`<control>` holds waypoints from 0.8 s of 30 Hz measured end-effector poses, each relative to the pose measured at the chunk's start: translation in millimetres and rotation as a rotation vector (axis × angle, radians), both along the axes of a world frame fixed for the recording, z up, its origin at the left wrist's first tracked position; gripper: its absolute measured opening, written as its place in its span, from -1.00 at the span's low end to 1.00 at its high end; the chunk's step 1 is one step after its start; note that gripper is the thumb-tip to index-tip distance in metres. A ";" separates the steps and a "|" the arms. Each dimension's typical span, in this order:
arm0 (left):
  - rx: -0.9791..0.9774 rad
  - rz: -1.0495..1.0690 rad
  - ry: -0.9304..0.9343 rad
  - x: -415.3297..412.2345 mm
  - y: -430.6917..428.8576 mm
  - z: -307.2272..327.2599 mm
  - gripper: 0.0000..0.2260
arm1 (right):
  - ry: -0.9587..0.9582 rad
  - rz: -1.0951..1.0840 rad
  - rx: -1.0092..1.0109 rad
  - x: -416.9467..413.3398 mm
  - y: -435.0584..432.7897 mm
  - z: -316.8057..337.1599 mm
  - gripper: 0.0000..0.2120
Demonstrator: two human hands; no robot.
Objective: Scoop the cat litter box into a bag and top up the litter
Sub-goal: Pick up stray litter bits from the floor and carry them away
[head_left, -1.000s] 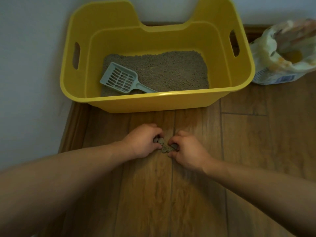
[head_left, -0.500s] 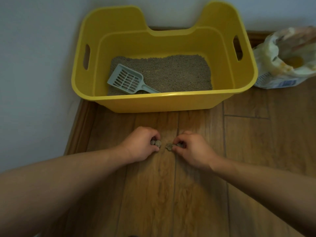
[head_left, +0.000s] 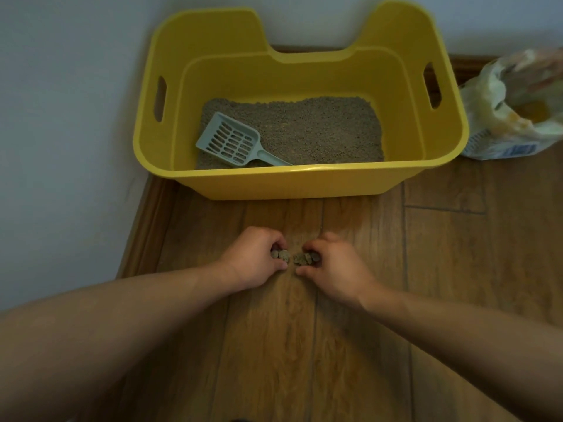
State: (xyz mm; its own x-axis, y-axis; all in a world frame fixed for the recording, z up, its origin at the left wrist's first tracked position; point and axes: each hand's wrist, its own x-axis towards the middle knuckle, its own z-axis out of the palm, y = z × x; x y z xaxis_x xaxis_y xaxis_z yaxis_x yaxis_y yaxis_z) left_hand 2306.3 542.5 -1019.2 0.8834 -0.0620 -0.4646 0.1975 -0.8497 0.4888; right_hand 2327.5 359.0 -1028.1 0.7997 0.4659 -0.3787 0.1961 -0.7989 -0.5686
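Both hands are low over the wooden floor (head_left: 304, 345), just in front of the near wall of the yellow litter box (head_left: 304, 187). The left hand (head_left: 256, 257) has its fingers and thumb curled round a few grey-brown litter clumps (head_left: 280, 255). The right hand (head_left: 332, 266) pinches a similar small cluster. The two hands face each other, close but apart, with the clumps showing at the fingertips. This looks like loose pieces being gathered off the boards by hand, each hand taking what lies on its own side.

The litter box stands in the floor's far left corner, against the pale wall (head_left: 61, 117). A shallow, even bed of litter (head_left: 320, 129) covers its bottom. A grey slotted scoop (head_left: 231, 141) lies on the litter at the front left, with its handle pointing toward the near rim, easy to pick up. A crumpled printed bag (head_left: 502, 117) sits on the floor just beside the box's right wall, its mouth open upward. I cannot tell whether it holds fresh litter or waste.

The thin layer suggests the top-up is not yet done.
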 end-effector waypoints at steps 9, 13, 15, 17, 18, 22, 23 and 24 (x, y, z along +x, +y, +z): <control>-0.006 0.033 -0.006 -2.2 0.3 1.8 -0.71 | -0.035 0.024 0.010 -0.7 1.3 -4.8 -0.62; -0.005 0.040 0.008 -2.6 0.6 3.0 -0.71 | 0.003 0.019 0.038 3.3 -1.7 -3.4 -0.64; -0.002 0.042 0.013 -1.7 0.5 4.1 -0.70 | 0.025 0.013 0.047 4.8 -3.6 -2.4 -0.64; 0.000 0.040 0.010 -0.4 -0.5 5.4 -0.70 | 0.048 0.010 0.048 5.7 -5.1 -1.1 -0.64; 0.000 0.037 0.006 0.1 -1.6 6.3 -0.71 | 0.056 0.005 0.052 6.0 -6.0 -0.8 -0.64; -0.015 0.025 -0.019 1.6 -8.3 9.8 -0.72 | 0.084 -0.035 0.064 4.5 -12.2 2.0 -0.65; -0.021 0.023 -0.023 1.8 -9.9 11.0 -0.72 | 0.086 -0.040 0.064 4.1 -14.5 3.8 -0.65; -0.026 0.020 -0.025 1.9 -11.2 12.3 -0.72 | 0.089 -0.047 0.069 4.1 -17.2 5.6 -0.66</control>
